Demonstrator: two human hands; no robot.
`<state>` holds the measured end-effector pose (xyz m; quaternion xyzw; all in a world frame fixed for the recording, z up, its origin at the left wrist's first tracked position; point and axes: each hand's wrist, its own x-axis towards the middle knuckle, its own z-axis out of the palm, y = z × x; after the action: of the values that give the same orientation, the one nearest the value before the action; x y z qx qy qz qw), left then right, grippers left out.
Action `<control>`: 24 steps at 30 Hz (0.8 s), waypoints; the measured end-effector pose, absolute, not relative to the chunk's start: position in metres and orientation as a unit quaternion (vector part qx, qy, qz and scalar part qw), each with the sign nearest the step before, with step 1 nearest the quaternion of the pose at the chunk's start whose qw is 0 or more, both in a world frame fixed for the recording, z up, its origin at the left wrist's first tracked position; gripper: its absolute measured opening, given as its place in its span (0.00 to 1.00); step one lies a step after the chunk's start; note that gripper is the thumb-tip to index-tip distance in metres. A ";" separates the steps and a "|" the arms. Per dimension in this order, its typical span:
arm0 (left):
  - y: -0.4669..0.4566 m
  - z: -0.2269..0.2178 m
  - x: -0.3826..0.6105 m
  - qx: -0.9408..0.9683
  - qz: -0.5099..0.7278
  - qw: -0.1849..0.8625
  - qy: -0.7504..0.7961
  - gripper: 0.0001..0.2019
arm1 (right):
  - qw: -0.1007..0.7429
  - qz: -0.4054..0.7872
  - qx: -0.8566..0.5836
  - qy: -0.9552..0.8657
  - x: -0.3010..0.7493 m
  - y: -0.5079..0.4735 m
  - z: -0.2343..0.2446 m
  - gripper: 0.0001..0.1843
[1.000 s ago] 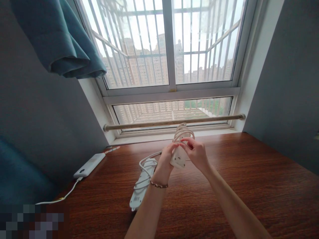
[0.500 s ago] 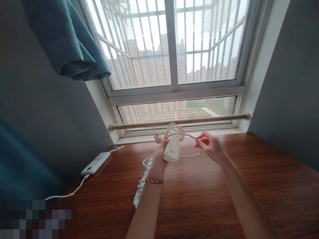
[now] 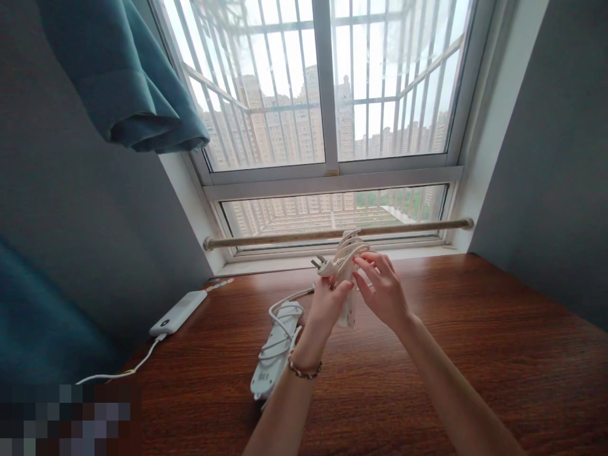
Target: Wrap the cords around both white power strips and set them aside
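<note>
Above the wooden surface, my left hand (image 3: 329,303) is closed around a white power strip (image 3: 348,315), held partly on end. A white power cord (image 3: 352,242) loops around its upper part. The two-pronged plug (image 3: 323,265) sticks out to the left, beside my left thumb and fingers. My right hand (image 3: 382,288) is at the right side of the loops with its fingers bent on the cord; its exact grip is partly hidden. Left of my left forearm lies a second white power strip (image 3: 273,367), its own cord wrapped around it.
A white power bank (image 3: 178,313) with a cable (image 3: 135,372) lies at the left of the wooden surface (image 3: 475,354). Behind it are a window (image 3: 327,171) and a horizontal rail (image 3: 266,240). A blue curtain (image 3: 137,95) hangs upper left.
My right hand has moved left and in to the loops, from holding the cord stretched out. My left hand has turned the power strip and shifted slightly right, showing more of the second strip.
</note>
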<state>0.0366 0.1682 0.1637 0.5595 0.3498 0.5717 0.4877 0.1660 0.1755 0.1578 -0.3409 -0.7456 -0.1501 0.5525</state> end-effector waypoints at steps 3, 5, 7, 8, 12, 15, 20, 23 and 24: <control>0.163 0.170 0.036 0.575 0.553 0.479 0.366 0.17 | 0.545 -0.183 -0.338 -0.745 0.168 0.178 0.153 0.17; 0.158 0.173 0.035 0.592 0.537 0.461 0.385 0.17 | 0.522 -0.196 -0.349 -0.753 0.168 0.178 0.152 0.20; 0.155 0.175 0.034 0.612 0.509 0.462 0.391 0.17 | 0.498 -0.207 -0.380 -0.752 0.167 0.177 0.152 0.19; 0.154 0.176 0.034 0.618 0.493 0.472 0.390 0.18 | 0.488 -0.212 -0.403 -0.745 0.167 0.176 0.153 0.18; 0.157 0.170 0.034 0.609 0.466 0.493 0.411 0.21 | 0.454 -0.219 -0.444 -0.741 0.172 0.173 0.160 0.09; 0.162 0.163 0.035 0.597 0.474 0.492 0.421 0.19 | 0.459 -0.196 -0.378 -0.780 0.181 0.174 0.164 0.07; 0.171 0.159 0.033 0.575 0.462 0.546 0.397 0.16 | 0.427 -0.187 -0.401 -0.789 0.190 0.173 0.165 0.07; 0.176 0.163 0.023 0.541 0.506 0.547 0.390 0.26 | 0.416 -0.137 -0.452 -0.777 0.197 0.169 0.169 0.09; 0.177 0.164 0.018 0.525 0.523 0.542 0.397 0.29 | 0.423 -0.101 -0.456 -0.776 0.200 0.167 0.170 0.09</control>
<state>0.0180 0.1770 0.1642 0.5249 0.3968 0.5227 0.5421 0.2001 0.1675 0.1705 -0.4561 -0.7763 -0.1014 0.4231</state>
